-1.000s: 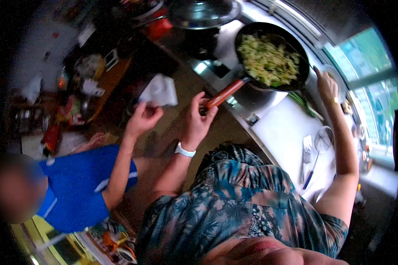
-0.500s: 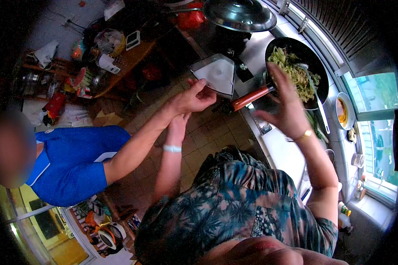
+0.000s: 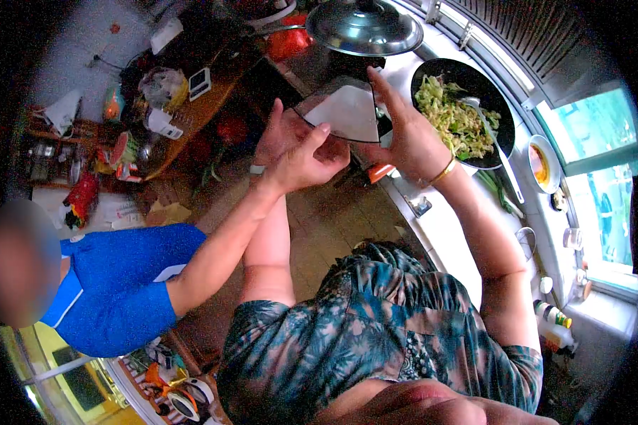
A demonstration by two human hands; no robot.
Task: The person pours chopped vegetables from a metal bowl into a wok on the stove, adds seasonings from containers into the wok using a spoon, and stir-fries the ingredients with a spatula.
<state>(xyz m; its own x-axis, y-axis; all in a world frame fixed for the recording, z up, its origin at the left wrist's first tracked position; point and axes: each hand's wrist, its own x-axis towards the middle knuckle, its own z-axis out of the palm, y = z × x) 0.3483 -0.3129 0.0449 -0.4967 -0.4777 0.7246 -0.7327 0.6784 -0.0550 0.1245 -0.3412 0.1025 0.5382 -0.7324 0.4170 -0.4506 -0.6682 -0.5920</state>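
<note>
A square glass bowl or dish (image 3: pixel 344 112) is held at its near edge by a co-worker's hand (image 3: pixel 308 161). My left hand (image 3: pixel 275 133), partly hidden behind that hand, is open at the dish's left side. Open too, with fingers and thumb spread, my right hand (image 3: pixel 407 138) is at the dish's right edge; whether it touches the glass is unclear. Beyond my right hand, a black pan (image 3: pixel 507 95) contains chopped, cooked greens (image 3: pixel 450 120) and a pale spatula (image 3: pixel 500 145). The pan's red-brown handle (image 3: pixel 381 172) shows below my right hand.
A lidded pot (image 3: pixel 365 30) stands at the back. Beside the window are a plate with orange-red food (image 3: pixel 542 164) and green onions (image 3: pixel 500 191). The co-worker in a blue shirt (image 3: pixel 120 283) is at left, near a cluttered wooden table (image 3: pixel 213 99).
My right hand has left the pan side and reached the dish. My left hand has let go of the pan handle and risen beside the dish. The co-worker has brought the dish between my hands.
</note>
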